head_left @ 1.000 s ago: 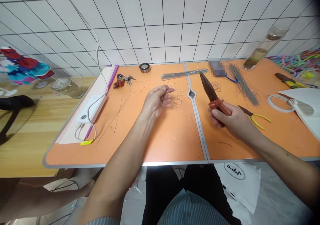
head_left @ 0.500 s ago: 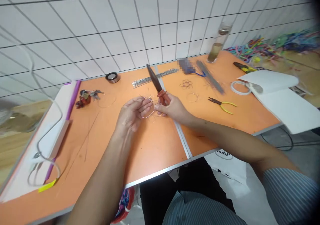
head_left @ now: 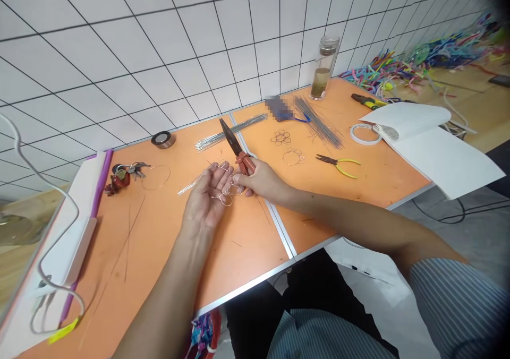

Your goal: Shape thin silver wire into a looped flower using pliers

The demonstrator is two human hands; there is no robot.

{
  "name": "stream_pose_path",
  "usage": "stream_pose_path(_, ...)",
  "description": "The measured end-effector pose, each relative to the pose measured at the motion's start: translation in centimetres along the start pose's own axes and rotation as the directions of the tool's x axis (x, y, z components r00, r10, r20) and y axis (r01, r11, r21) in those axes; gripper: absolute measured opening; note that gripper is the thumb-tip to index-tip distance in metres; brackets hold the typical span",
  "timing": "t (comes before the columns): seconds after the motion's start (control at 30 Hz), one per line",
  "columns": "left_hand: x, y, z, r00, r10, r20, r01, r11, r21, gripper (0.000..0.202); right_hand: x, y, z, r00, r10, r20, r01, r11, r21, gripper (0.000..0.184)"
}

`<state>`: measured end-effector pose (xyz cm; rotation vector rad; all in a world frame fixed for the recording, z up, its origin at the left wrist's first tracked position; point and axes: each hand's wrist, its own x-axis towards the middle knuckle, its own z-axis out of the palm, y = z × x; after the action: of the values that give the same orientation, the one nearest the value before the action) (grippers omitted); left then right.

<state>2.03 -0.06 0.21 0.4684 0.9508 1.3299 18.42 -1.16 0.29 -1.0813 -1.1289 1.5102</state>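
Observation:
In my left hand, palm up, rests a thin wire bent into loops, pinched at the thumb with the other fingers curled behind it. My right hand is wrapped round the red handles of long-nosed pliers, whose dark jaws point up and away, clear of the wire. The right thumb and fingertip touch the right side of the looped wire. Just beyond my right hand lie a flower-shaped wire piece and a partly looped wire ring on the orange table.
Yellow-handled pliers lie to the right, near a white tape roll and paper sheets. Straight wire bundles lie at the back, beside a glass bottle. Leftward are dark tape, keys and a white cable.
My view has turned, so the table things sit further left. My left hand has tilted, showing more palm and the wire's loops. The red-handled pliers stay in my right hand.

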Motion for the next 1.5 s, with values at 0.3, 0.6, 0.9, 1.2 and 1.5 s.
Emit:
stream_pose_path(0.3,0.5,2.1,-0.8,0.995,0.092,-0.031,-0.090,0.994,0.054,0.022,0.3,-0.9,-1.4,0.992,0.127,-0.010,-0.126,0.989,0.077,0.006)
stream_pose_path(0.6,1.4,2.7,-1.2,0.979,0.200,-0.044,-0.199,0.980,0.024,0.019,-0.6,-2.1,-3.0,0.995,0.051,0.082,-0.048,0.998,-0.033,0.028)
stream_pose_path(0.9,1.5,2.3,-1.3,0.974,0.225,-0.022,-0.223,0.973,0.055,0.018,-1.2,-2.4,-3.7,0.960,0.092,0.265,-0.081,0.995,-0.052,0.042)
stream_pose_path(1.2,0.7,2.9,-0.6,0.977,0.213,0.001,-0.213,0.976,0.043,0.021,-1.4,-3.5,-3.7,0.962,0.074,0.263,-0.001,0.963,-0.269,0.047)
stream_pose_path(1.5,1.1,4.8,-1.9,0.985,0.149,0.091,-0.148,0.989,-0.013,0.021,-0.9,-5.7,-6.2,0.980,0.043,0.194,0.077,0.816,-0.573,0.037)
